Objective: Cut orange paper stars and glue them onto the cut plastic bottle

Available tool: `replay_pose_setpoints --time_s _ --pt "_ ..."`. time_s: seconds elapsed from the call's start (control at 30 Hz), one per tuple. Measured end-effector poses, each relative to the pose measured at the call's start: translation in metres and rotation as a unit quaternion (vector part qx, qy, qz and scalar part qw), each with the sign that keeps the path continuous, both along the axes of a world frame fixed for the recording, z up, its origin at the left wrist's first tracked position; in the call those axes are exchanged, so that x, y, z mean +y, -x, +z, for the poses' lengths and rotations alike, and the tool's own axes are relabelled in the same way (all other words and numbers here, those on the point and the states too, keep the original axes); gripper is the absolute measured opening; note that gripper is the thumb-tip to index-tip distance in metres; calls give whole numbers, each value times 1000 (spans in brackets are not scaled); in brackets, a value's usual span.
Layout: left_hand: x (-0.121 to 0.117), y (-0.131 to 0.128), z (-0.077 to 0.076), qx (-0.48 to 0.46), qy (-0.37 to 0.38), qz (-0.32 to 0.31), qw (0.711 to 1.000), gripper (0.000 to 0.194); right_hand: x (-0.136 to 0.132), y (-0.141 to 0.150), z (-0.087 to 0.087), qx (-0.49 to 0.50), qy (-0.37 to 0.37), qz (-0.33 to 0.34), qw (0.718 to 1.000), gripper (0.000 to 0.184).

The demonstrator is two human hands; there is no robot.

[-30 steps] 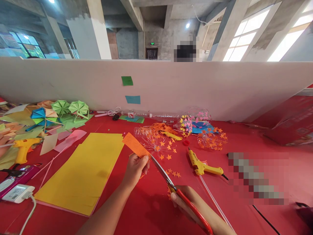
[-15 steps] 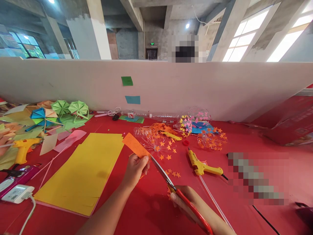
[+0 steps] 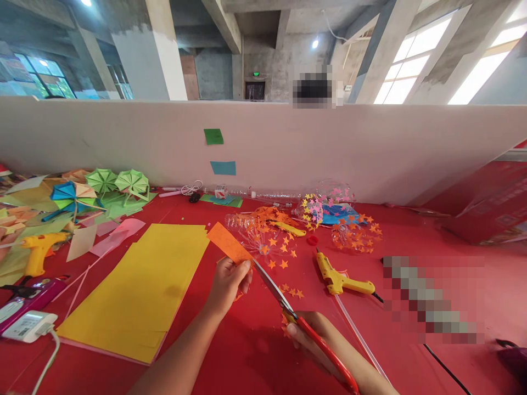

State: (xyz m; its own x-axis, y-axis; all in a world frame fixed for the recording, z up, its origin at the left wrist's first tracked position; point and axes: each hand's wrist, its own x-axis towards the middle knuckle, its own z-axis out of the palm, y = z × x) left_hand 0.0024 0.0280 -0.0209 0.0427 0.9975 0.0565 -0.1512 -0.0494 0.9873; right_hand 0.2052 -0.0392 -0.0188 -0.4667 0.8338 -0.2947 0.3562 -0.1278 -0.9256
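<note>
An orange paper strip [image 3: 228, 243] is pinched between the thumb and fingers of my left hand [image 3: 231, 281]. My right hand [image 3: 310, 332] grips a pair of red-handled scissors [image 3: 284, 300], whose blade tips meet the lower right end of the strip beside my left thumb. Whether the blades are cutting into the paper is too fine to make out. Several small orange paper stars [image 3: 291, 291] lie on the red table just beyond the scissors. More orange shows beside my right fingers, partly hidden. Behind the strip sits a clear plastic bottle cut into petals [image 3: 263, 248] with orange stars on it.
Yellow paper sheets [image 3: 135, 285] lie to the left. A yellow glue gun [image 3: 340, 278] rests on the right, and another glue gun [image 3: 40, 249] at far left. Folded paper umbrellas [image 3: 132, 182], a yellow cutter [image 3: 289, 228] and star-covered bottle pieces [image 3: 356, 236] stand towards the white partition [image 3: 263, 140].
Both hands, the strip and the scissors stay almost in place. The view shifts very slightly.
</note>
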Motion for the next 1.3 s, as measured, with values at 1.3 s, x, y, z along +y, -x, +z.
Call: replay_pose_setpoints --time_s 1.3 --pt "4 5 0 11 -12 -36 999 29 4 -5 6 -36 12 12 999 52"
